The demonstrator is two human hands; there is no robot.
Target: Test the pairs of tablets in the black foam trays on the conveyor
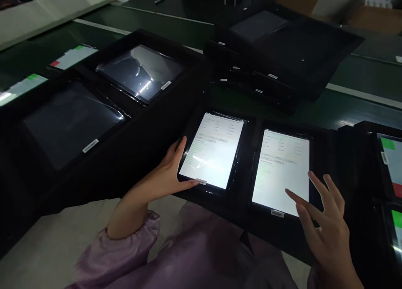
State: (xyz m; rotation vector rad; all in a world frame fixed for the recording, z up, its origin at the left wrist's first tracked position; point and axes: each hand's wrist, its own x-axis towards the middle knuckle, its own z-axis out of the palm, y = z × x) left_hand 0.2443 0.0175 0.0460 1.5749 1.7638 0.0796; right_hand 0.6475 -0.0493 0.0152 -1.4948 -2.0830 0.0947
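Two lit tablets sit side by side in a black tray before me. My left hand rests at the lower left corner of the left tablet, thumb along its bottom bezel by a white label, forefinger up its left edge. Thumb and forefinger are spread wide; the other fingers are partly hidden. Over the lower right of the right tablet, my right hand has its fingers apart, holding nothing. Its forefinger points at the white screen; whether it touches the glass I cannot tell. Both screens show small text and rows of buttons.
On the left, another black tray bears two dark-screened tablets. Stacked black trays stand behind, on a green work surface. Tablets with red and green blocks on screen lie at the far left and right edge.
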